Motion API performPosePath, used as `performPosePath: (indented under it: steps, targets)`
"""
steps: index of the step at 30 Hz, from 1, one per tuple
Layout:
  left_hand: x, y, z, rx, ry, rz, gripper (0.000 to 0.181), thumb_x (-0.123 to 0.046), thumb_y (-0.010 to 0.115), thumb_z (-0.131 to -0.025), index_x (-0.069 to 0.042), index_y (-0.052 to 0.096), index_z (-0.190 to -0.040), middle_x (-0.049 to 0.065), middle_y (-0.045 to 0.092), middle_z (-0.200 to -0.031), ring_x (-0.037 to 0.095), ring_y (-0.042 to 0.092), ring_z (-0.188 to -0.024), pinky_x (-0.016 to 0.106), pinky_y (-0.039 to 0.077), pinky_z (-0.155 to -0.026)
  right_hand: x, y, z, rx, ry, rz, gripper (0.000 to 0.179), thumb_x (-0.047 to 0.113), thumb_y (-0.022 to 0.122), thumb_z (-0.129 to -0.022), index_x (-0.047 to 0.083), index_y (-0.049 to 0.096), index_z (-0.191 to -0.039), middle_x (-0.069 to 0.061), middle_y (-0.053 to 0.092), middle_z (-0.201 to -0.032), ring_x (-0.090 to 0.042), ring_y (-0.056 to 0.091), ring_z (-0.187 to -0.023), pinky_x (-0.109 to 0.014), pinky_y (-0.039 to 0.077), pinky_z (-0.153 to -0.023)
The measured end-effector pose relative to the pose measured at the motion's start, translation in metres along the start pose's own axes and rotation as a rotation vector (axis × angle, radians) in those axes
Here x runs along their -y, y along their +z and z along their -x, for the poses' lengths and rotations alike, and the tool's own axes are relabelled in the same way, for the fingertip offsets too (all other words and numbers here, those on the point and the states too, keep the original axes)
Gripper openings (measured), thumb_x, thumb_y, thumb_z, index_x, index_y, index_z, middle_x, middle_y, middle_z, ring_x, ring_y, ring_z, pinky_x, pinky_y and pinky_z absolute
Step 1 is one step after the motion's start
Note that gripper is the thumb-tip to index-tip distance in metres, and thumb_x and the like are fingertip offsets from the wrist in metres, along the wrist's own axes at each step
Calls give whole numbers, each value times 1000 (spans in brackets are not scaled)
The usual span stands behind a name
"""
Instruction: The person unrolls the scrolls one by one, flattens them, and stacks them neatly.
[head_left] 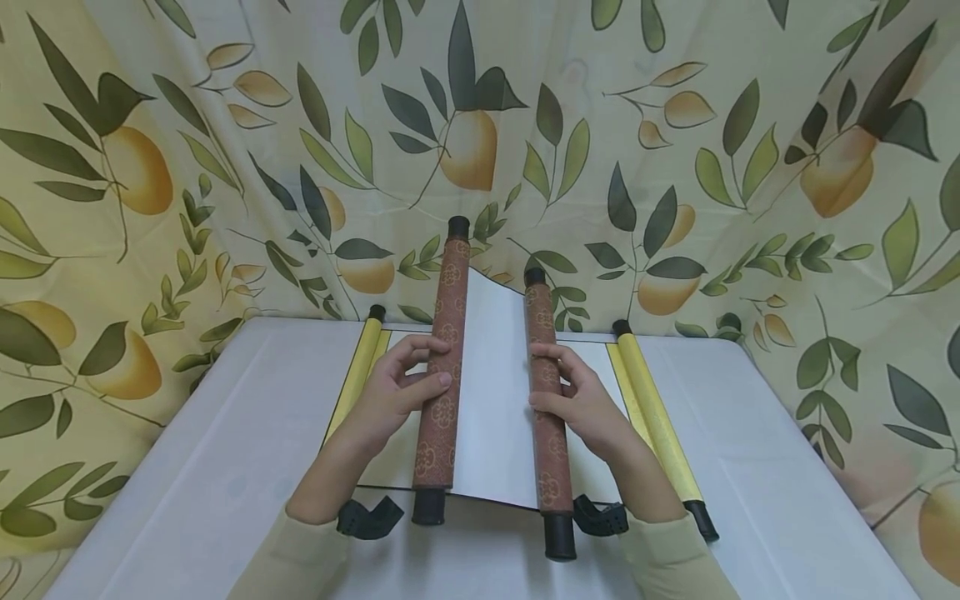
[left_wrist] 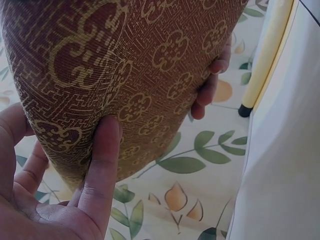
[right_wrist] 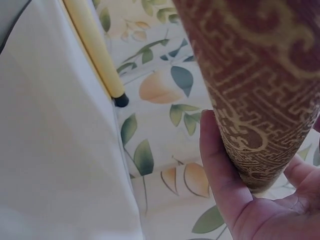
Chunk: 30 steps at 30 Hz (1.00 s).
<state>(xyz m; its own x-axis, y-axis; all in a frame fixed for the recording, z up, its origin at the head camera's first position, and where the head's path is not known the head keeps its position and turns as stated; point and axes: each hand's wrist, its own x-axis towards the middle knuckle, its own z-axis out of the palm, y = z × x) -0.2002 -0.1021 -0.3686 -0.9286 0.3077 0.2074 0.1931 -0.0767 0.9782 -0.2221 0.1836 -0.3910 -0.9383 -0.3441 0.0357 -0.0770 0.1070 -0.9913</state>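
Observation:
A scroll with two reddish-brown brocade rolls is held up over the table, a white sheet [head_left: 491, 392] stretched between them. My left hand [head_left: 397, 385] grips the left brocade roll [head_left: 444, 417] around its middle, thumb in front. My right hand [head_left: 583, 398] holds the right brocade roll [head_left: 550, 458] in the same way. Both rolls have black end knobs and tilt slightly. In the left wrist view the gold-flowered brocade [left_wrist: 170, 50] bulges above the left thumb. The right wrist view shows the brocade [right_wrist: 260, 100] resting between thumb and fingers.
Beneath, a second scroll lies unrolled on the white table [head_left: 202, 450], with a yellow left roll [head_left: 365, 343] and a yellow right roll [head_left: 660, 408], both black-tipped. A fruit-and-leaf patterned cloth [head_left: 292, 167] hangs behind. Black bands [head_left: 371, 518] sit at both wrists.

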Motion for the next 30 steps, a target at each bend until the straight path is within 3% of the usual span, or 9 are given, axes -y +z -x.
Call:
performPosePath:
  steps: [30]
  targets:
    - [-6, -4, 3, -12, 5, -1, 37, -7, 64, -94, -8, 53, -130, 12, 48, -129, 20, 65, -96, 30, 56, -78, 1, 1, 1, -6, -7, 16, 61, 1, 64, -91, 11, 40, -146, -18, 26, -154, -40, 47, -122, -38, 54, -84]
